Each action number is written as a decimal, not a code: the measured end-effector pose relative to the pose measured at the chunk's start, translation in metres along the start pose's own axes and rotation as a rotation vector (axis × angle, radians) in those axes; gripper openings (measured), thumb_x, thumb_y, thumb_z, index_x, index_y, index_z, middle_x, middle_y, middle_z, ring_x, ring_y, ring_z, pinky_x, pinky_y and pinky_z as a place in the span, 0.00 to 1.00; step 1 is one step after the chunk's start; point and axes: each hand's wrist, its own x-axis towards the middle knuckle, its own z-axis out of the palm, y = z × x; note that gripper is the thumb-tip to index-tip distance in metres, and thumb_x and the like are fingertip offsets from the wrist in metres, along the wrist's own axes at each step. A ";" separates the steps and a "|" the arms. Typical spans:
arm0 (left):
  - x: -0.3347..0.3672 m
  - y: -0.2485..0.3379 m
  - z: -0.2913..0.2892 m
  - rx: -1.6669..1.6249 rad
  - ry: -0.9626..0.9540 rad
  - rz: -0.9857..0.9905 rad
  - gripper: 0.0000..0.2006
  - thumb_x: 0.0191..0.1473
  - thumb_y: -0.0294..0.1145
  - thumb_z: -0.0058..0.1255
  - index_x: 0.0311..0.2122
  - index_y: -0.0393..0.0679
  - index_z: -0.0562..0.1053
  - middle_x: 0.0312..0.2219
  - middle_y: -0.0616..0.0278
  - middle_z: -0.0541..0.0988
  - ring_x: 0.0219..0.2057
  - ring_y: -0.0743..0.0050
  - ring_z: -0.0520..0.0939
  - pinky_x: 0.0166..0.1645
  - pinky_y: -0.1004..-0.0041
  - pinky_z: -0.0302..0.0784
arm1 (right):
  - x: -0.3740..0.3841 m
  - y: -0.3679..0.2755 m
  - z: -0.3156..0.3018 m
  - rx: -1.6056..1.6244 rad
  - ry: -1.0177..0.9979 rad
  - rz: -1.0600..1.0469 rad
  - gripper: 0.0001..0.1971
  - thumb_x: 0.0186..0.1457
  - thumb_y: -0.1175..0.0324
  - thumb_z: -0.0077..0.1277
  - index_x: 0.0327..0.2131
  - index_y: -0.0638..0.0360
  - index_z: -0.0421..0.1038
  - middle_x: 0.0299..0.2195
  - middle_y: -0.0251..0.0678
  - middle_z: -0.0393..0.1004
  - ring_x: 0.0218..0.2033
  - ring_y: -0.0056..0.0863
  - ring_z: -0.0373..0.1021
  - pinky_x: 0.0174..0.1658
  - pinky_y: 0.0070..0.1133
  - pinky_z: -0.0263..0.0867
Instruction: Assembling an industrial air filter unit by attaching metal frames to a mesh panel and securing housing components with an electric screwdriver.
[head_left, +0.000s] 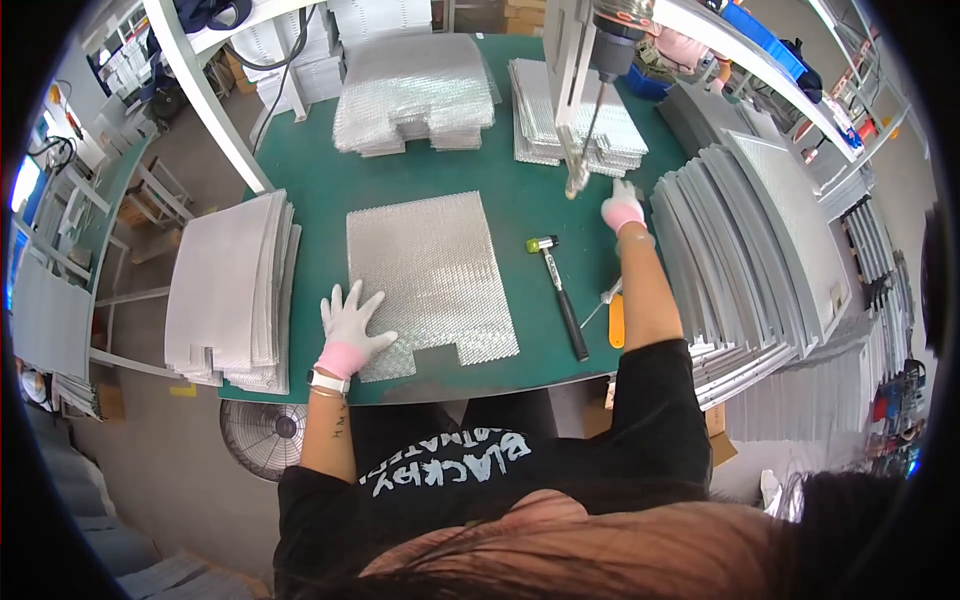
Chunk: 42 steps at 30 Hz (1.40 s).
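A silvery sheet with a honeycomb-like texture lies flat on the green table in front of me, a rectangular notch in its near edge. My left hand, in a white and pink glove, rests with spread fingers on the sheet's near left edge. Gloved the same way, my right hand reaches forward to the near right corner of a stack of similar sheets. Its fingers point at the stack and look loosely extended; whether they touch it is too small to tell. A hammer with a black handle lies between my arms.
A drill-like tool hangs on a white post above the right stack. Notched sheets are piled at the back and left. Grey panels stand at the right. An orange-handled tool lies by my right forearm. A fan stands below.
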 end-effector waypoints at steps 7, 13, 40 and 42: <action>-0.037 0.029 -0.009 0.123 -0.075 -0.008 0.35 0.42 0.53 0.64 0.57 0.56 0.72 0.62 0.47 0.61 0.65 0.40 0.55 0.70 0.47 0.40 | 0.049 0.083 0.058 -0.331 -0.097 -0.176 0.26 0.52 0.58 0.51 0.56 0.52 0.67 0.63 0.49 0.57 0.57 0.46 0.66 0.57 0.36 0.65; -0.082 0.051 -0.011 0.159 0.176 -0.076 0.39 0.39 0.50 0.66 0.58 0.46 0.68 0.58 0.48 0.65 0.62 0.43 0.59 0.67 0.47 0.47 | -0.045 -0.013 0.005 -0.171 0.007 -0.161 0.22 0.49 0.53 0.58 0.45 0.54 0.74 0.43 0.46 0.75 0.47 0.46 0.70 0.53 0.37 0.66; -0.158 0.076 0.105 -1.773 0.033 -0.596 0.16 0.64 0.38 0.48 0.42 0.31 0.74 0.38 0.55 0.80 0.42 0.68 0.81 0.49 0.68 0.77 | -0.467 -0.113 0.053 1.745 -1.097 0.439 0.14 0.67 0.63 0.44 0.49 0.61 0.69 0.41 0.35 0.76 0.34 0.21 0.72 0.39 0.22 0.72; -0.159 0.081 0.101 -1.757 0.020 -0.573 0.16 0.64 0.38 0.48 0.42 0.31 0.74 0.38 0.55 0.80 0.42 0.69 0.81 0.50 0.69 0.77 | -0.466 -0.113 0.053 1.691 -1.086 0.404 0.14 0.67 0.63 0.44 0.48 0.61 0.70 0.40 0.35 0.76 0.32 0.20 0.72 0.38 0.20 0.72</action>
